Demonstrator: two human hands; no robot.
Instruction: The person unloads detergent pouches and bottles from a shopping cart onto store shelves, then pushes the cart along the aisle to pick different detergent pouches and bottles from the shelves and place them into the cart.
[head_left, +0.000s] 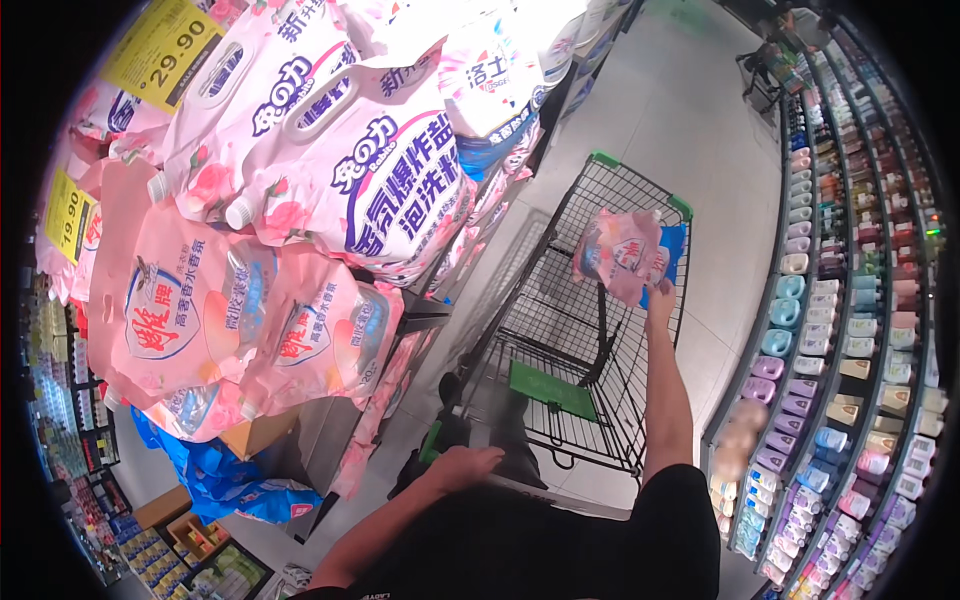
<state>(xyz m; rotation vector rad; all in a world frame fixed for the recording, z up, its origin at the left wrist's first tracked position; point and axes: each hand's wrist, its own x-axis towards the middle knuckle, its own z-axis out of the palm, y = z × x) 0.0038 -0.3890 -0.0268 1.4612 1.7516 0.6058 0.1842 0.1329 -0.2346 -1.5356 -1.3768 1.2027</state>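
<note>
A wire shopping cart (555, 300) with green corner pieces stands in front of me. In its far part lies a pink bag of laundry powder (619, 251), beside a blue bag (674, 251) partly covered by pink. Reaching into the cart, my right hand (661, 300) touches the edge of the bags; whether its fingers grip one is not clear. My left hand (469, 466) is near my waist, by the cart's handle end, with fingers curled; what they hold, if anything, cannot be seen.
Pink laundry bags (165, 300) are piled on a display at the left, under yellow price signs (165, 56). Blue bags (225, 480) lie below. Curved shelves of bottles (817, 337) line the right side. Farther up the tiled aisle, a person (808, 28) is near another cart (761, 79).
</note>
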